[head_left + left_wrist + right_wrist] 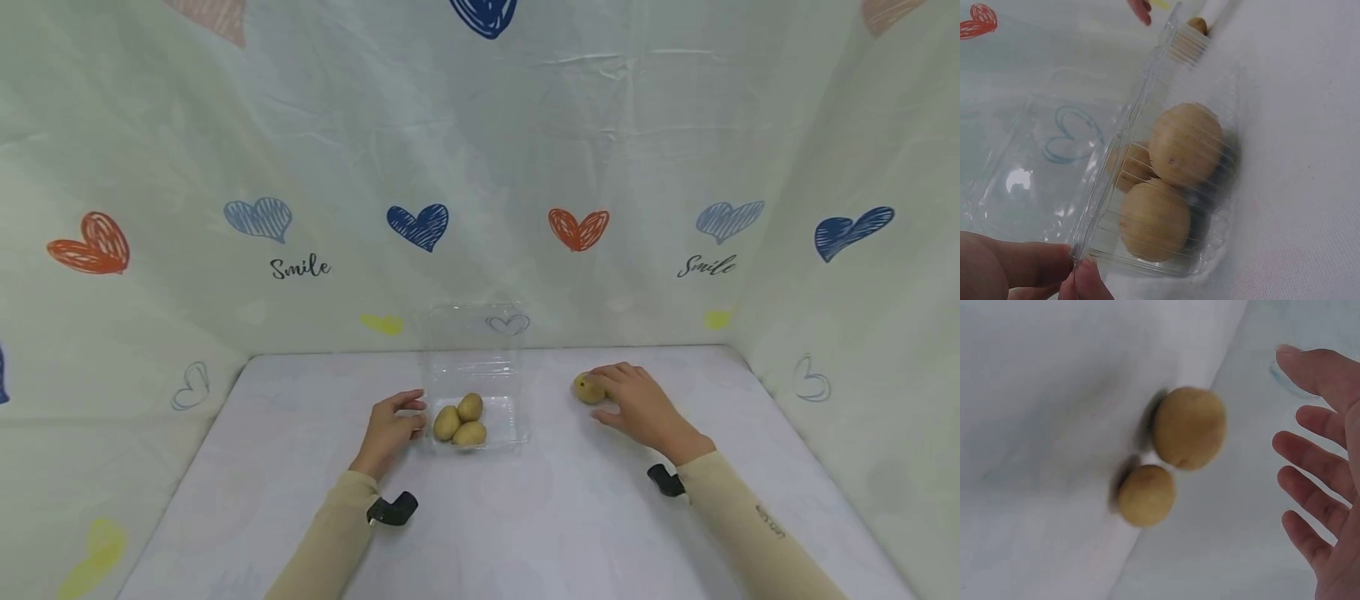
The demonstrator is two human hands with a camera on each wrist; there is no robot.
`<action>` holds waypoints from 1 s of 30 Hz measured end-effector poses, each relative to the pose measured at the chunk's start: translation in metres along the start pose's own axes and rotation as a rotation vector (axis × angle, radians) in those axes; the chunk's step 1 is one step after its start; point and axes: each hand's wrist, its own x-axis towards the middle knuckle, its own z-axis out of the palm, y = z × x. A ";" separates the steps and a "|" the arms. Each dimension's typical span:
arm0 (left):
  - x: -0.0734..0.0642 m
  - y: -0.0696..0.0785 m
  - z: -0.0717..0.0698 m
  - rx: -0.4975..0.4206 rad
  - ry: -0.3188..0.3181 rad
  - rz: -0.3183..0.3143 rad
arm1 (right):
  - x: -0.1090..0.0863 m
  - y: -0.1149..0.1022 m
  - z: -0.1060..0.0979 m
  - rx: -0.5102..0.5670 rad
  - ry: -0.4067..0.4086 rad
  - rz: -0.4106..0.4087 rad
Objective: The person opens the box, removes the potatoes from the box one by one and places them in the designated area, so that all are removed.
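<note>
A clear plastic clamshell box stands on the table with its lid raised. Three potatoes sit in its left part. At the box's left side, my left hand pinches the rim between thumb and fingers. My right hand is over the table to the right of the box, by a potato. Two loose potatoes show in the right wrist view; the hand partly hides them in the head view. The right fingers are spread, apart from both potatoes, holding nothing.
The white-covered table ends at a back edge close behind the box. A pale cloth backdrop with printed hearts hangs behind it and along both sides. Each wrist carries a small black camera mount.
</note>
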 end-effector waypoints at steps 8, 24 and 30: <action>-0.001 0.004 -0.001 0.000 -0.015 -0.002 | 0.009 -0.024 -0.003 -0.013 0.019 -0.087; 0.001 0.000 -0.002 -0.021 -0.012 -0.009 | 0.027 -0.066 -0.002 -0.050 0.006 -0.243; 0.002 0.000 0.000 -0.031 -0.011 -0.017 | 0.036 -0.075 0.001 -0.038 0.013 -0.303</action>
